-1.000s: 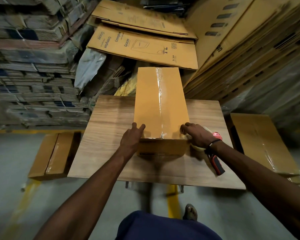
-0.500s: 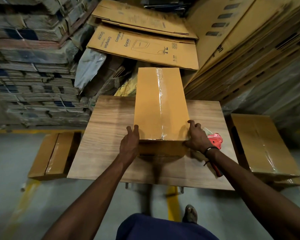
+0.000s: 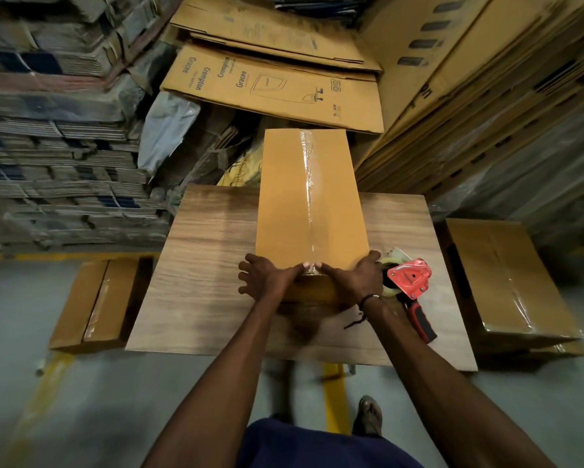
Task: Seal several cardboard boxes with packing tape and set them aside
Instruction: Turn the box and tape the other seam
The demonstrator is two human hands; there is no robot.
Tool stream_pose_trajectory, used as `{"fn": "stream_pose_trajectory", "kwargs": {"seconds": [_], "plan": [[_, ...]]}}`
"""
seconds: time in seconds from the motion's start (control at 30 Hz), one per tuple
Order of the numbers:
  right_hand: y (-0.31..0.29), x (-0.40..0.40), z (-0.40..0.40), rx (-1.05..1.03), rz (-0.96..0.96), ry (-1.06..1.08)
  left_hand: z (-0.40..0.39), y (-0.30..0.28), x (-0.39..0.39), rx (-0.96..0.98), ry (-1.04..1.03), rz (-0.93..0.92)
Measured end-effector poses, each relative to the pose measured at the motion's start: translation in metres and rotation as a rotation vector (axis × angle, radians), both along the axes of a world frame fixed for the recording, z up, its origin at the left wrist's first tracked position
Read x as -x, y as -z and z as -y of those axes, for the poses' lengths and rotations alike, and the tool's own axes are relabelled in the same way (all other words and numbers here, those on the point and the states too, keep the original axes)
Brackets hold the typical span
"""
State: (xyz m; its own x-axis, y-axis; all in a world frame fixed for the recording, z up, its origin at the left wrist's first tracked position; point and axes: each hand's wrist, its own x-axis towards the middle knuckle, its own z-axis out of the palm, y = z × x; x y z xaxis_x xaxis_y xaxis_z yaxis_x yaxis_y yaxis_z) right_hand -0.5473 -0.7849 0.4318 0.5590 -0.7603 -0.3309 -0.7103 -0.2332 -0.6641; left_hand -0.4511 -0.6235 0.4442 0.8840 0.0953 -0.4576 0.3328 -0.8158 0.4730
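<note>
Long cardboard box (image 3: 307, 201) lying on wooden surface (image 3: 209, 265), far end overhanging toward 12 o'clock, strip of clear tape (image 3: 308, 184) running down its top. Left hand (image 3: 267, 276) and right hand (image 3: 354, 275) pressed flat on near end, fingertips meeting at tape. Red tape dispenser (image 3: 408, 282) at 3 o'clock, just beside right hand, black-and-red handle pointing to 5 o'clock. Taped box (image 3: 506, 282) on floor at 3 o'clock; another box (image 3: 95, 302) at 9 o'clock. Flattened cartons (image 3: 277, 89) stacked at 12 o'clock.
</note>
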Motion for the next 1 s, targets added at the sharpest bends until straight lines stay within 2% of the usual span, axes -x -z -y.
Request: {"fn": "stream_pose_trajectory", "kwargs": {"seconds": [0.4,0.47,0.6,0.7,0.77,0.9,1.0], "plan": [[-0.003,0.006,0.043,-0.092,-0.016,-0.013,-0.057,0.017,-0.035,0.286,0.006,0.008],[-0.006,0.0,0.042,-0.047,-0.058,-0.059,-0.048,0.014,-0.029,0.271,0.046,-0.016],[-0.004,-0.004,0.035,0.006,-0.132,-0.113,-0.031,0.014,-0.023,0.123,0.082,0.0],[0.004,0.004,0.041,0.028,-0.099,-0.172,-0.039,0.016,-0.031,0.134,0.094,0.014],[-0.002,0.006,0.043,-0.055,-0.042,-0.181,-0.049,0.02,-0.039,0.163,0.126,0.016],[-0.006,-0.005,0.057,-0.285,-0.038,-0.253,-0.073,0.035,-0.064,0.312,0.18,-0.094],[-0.001,-0.023,0.067,-0.317,0.014,-0.227,-0.091,0.034,-0.08,0.535,0.187,-0.298]]}}
